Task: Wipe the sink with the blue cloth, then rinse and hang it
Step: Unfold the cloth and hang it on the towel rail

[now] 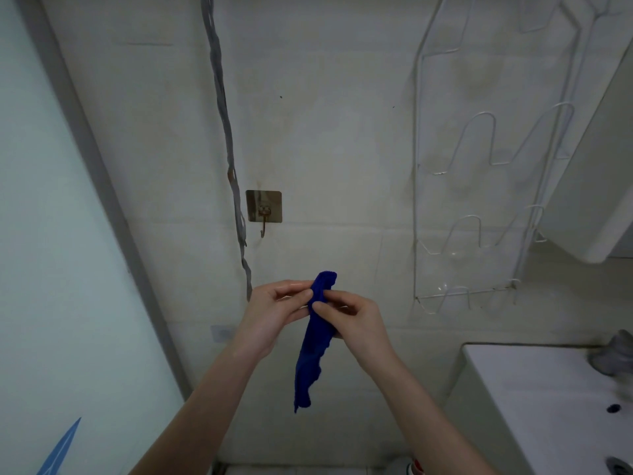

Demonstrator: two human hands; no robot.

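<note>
Holds the blue cloth point(315, 337) up in front of the wall, bunched into a narrow hanging strip, lower than the adhesive hook point(263, 214), off to its right and clear of it. Pinches it near the top with the left hand point(270, 313), thumb and curled fingers closed on the cloth's left edge. Pinches it just below with the right hand point(352, 320), thumb in front, the other fingers curled behind and largely hidden by the fabric. Top end poking up above both hands; lower end dangling free between the forearms, touching nothing. At the lower right, only one corner of the white sink point(548, 389), cut off by the frame, with a small dark hole in its surface and a sliver of metal drain point(620, 470) at the very bottom edge. Above the sink at the right edge, a blurred grey shape point(613, 354), too indistinct to name. On the wall to the right, a white wire rack point(479, 200), cropped at the top and partly covered on its right side by a white cabinet point(589, 200). Just left of the hook, a grey cable point(226, 132) running down the wall, its lower end lost behind the left hand. Along the left side, a pale panel point(51, 234) in a grey frame, cut off by the picture's edge.
</note>
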